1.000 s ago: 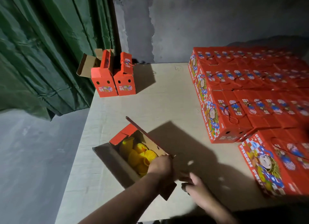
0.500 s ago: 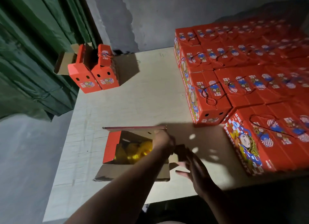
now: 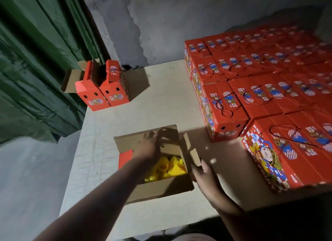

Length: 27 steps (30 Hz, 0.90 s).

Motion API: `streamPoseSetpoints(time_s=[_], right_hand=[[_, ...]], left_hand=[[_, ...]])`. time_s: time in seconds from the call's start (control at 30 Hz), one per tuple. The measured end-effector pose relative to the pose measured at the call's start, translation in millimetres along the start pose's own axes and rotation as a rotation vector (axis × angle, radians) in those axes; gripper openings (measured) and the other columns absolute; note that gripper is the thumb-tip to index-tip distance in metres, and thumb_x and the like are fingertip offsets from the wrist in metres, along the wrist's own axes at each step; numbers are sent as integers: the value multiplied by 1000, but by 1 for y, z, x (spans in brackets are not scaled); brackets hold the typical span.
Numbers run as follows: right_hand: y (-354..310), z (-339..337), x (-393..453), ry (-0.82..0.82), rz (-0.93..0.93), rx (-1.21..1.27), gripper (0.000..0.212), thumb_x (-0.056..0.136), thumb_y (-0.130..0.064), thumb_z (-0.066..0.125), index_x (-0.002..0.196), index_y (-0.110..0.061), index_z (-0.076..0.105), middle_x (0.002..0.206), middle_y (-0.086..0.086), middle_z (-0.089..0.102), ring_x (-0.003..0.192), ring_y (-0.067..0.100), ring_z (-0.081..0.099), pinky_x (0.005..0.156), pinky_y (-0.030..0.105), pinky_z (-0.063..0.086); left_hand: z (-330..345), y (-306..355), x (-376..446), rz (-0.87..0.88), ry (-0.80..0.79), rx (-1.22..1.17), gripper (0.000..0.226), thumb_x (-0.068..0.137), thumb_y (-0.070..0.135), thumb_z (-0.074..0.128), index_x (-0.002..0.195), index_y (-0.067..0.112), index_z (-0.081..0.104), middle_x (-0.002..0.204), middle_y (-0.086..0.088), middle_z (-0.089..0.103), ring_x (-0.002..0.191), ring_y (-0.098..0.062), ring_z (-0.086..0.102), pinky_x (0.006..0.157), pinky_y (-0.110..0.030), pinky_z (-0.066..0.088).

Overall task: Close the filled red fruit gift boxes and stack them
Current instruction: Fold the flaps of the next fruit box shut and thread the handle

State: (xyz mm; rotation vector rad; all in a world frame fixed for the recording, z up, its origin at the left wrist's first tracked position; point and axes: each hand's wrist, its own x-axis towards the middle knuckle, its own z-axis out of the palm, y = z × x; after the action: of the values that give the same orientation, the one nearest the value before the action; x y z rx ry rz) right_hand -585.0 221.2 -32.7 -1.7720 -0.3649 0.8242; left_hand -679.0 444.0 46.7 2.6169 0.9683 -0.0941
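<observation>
Many closed boxes (image 3: 265, 89) stacked at right; open box (image 3: 154, 183) at table (image 3: 161, 100) front, fruit (image 3: 167, 167) showing, left hand (image 3: 149, 147) flat on far flap, right hand (image 3: 206, 176) pinching side flap; two (image 3: 102, 89) left

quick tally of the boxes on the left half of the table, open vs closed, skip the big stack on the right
Open boxes: 2, the one under the hands and the far-left one
Closed boxes: 1, beside the far-left one
Total: 3
</observation>
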Motion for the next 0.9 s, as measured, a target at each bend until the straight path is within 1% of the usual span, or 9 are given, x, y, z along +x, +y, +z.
streamPoseSetpoints(time_s=[0.07,0.17,0.27,0.37,0.47,0.57,0.7,0.77,0.9], right_hand=[[2,0,-1,14,-7,14,53,85,-53,65,131,-26,65,124,-5,74,117,19,70,102,53,55],[3,1,-4,46,56,71,51,95,-49,69,138,-21,63,135,5,70,124,20,67,106,49,53],[-7,0,-13,95,177,237,46,95,-66,49,112,-30,72,112,-1,80,100,3,74,81,28,56],[-14,-2,-12,83,249,387,60,100,-71,26,116,-33,69,108,-10,80,102,5,73,91,42,44],[-10,-6,-6,111,322,507,59,103,-69,30,126,-29,67,117,-5,78,114,13,68,94,48,41],[-7,-7,0,93,367,509,51,103,-66,40,120,-27,69,124,0,75,119,15,65,96,49,44],[-6,-6,7,73,365,423,39,102,-59,51,124,-32,70,123,-5,76,121,14,63,83,44,47],[-6,-5,7,56,351,371,38,104,-56,51,130,-35,69,126,-7,75,124,14,63,90,45,48],[-9,-1,7,8,333,303,38,104,-55,51,131,-37,69,132,-7,72,130,15,60,102,46,46]], left_hand=[[-11,-36,-6,18,1,111,65,108,30,50,164,39,20,168,-6,27,152,-31,29,118,-55,38],[-17,-85,-18,33,10,172,59,107,32,53,161,40,31,170,1,22,156,-28,19,117,-58,37],[-12,-120,-35,33,19,-17,46,107,39,47,153,42,45,165,-3,35,150,-35,30,114,-60,39],[5,-148,-49,-31,39,-201,50,103,36,50,153,38,50,166,-9,37,149,-41,34,116,-62,36],[29,-168,-59,-107,43,-294,52,110,18,52,159,31,42,171,-6,22,156,-37,26,122,-52,33],[48,-169,-70,-37,97,-364,50,110,12,49,159,18,41,163,3,26,156,-37,27,117,-36,31],[55,-166,-79,-61,144,-544,62,109,53,33,163,23,33,157,15,31,155,-16,25,118,-16,20],[60,-165,-83,-46,179,-584,75,101,69,28,163,26,33,159,17,35,149,-4,31,116,-11,23],[66,-158,-89,-92,181,-701,52,106,56,34,157,57,25,144,57,30,132,31,30,101,5,27]])
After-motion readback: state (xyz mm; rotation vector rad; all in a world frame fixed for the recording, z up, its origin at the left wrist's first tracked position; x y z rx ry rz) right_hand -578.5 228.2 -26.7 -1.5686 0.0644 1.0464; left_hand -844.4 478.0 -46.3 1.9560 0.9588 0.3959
